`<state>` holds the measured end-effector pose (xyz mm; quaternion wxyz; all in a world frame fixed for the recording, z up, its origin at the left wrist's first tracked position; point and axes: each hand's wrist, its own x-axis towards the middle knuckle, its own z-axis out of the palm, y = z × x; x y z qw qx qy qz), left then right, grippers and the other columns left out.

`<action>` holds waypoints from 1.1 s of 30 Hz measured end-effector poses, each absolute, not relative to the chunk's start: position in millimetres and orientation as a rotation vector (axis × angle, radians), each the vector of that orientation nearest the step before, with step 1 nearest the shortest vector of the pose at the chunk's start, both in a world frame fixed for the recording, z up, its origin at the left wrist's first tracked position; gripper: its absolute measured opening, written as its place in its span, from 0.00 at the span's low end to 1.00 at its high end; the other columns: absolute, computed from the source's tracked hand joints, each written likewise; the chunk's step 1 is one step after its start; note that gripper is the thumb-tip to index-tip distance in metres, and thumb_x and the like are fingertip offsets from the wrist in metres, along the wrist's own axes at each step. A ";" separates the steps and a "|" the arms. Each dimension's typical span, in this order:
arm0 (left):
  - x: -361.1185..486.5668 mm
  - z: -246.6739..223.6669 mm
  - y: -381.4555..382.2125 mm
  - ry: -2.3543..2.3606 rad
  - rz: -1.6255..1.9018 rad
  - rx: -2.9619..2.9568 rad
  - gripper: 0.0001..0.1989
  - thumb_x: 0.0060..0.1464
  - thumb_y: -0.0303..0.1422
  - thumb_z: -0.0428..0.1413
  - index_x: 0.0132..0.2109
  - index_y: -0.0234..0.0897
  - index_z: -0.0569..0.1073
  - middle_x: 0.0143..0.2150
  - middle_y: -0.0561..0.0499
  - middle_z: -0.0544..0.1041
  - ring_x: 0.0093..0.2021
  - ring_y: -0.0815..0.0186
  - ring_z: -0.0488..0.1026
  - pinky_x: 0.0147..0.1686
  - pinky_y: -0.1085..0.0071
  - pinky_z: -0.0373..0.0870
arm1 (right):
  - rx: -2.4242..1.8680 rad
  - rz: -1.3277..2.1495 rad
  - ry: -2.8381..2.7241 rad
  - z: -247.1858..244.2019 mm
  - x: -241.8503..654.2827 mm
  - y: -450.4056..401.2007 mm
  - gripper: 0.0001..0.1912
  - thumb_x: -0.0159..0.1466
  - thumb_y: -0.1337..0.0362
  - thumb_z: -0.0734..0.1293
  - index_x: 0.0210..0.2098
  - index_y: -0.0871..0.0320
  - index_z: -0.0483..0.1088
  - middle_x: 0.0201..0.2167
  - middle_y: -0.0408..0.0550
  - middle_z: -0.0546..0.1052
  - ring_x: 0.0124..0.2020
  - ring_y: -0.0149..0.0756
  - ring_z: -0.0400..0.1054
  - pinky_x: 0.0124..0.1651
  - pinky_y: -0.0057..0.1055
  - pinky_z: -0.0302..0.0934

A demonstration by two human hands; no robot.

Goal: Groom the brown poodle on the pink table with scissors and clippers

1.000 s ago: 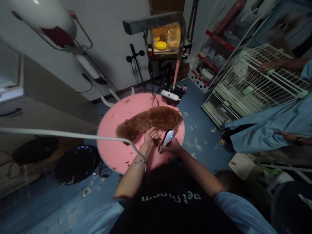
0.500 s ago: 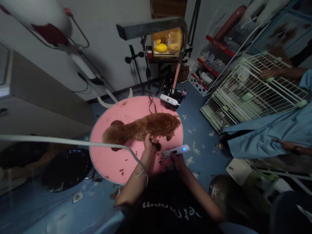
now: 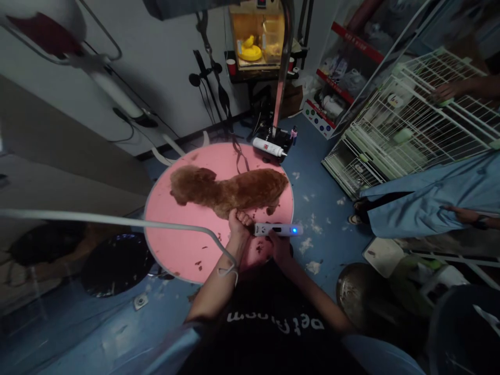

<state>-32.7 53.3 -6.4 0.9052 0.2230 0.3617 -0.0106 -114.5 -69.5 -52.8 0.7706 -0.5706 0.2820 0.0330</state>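
Note:
A brown, curly-coated dog [image 3: 250,190] stands on a round pink grooming table [image 3: 167,245], its head toward the left. My left hand [image 3: 239,223] is closed at the dog's near side, around one of its legs; the paw is mostly hidden by the fingers. My right hand [image 3: 279,246] grips a white hair clipper [image 3: 279,229] with a lit blue light at its rear end. The clipper's head points left, close beside my left fingers. Dark tufts of cut hair [image 3: 199,265] lie scattered over the tabletop.
A grooming arm [image 3: 280,88] rises behind the table, with a white bottle [image 3: 269,147] at its base. A pale hose [image 3: 117,220] crosses above the table on the left. At right, a person in a blue gown [image 3: 422,219] stands by a wire cage [image 3: 414,125].
The dog's head has lifted and turned. My right hand has brought the clipper up and left, level and nearer my left hand. The whole view has shifted slightly.

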 end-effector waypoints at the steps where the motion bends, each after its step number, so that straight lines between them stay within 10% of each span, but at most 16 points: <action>1: -33.2 -5.4 53.4 0.750 -0.024 0.457 0.23 0.60 0.34 0.45 0.20 0.39 0.44 0.11 0.61 0.45 0.09 0.78 0.42 0.10 0.78 0.41 | -1.214 0.035 0.633 -52.3 -113.9 -69.0 0.20 0.47 0.51 0.71 0.32 0.55 0.65 0.27 0.44 0.75 0.27 0.35 0.70 0.29 0.31 0.65; 33: -28.3 8.0 25.0 0.686 -0.099 0.492 0.24 0.61 0.35 0.46 0.19 0.39 0.44 0.11 0.61 0.44 0.09 0.78 0.41 0.10 0.78 0.39 | -0.760 -0.009 0.659 -44.3 -97.0 -79.8 0.17 0.46 0.57 0.75 0.29 0.56 0.66 0.19 0.35 0.73 0.17 0.26 0.64 0.20 0.24 0.60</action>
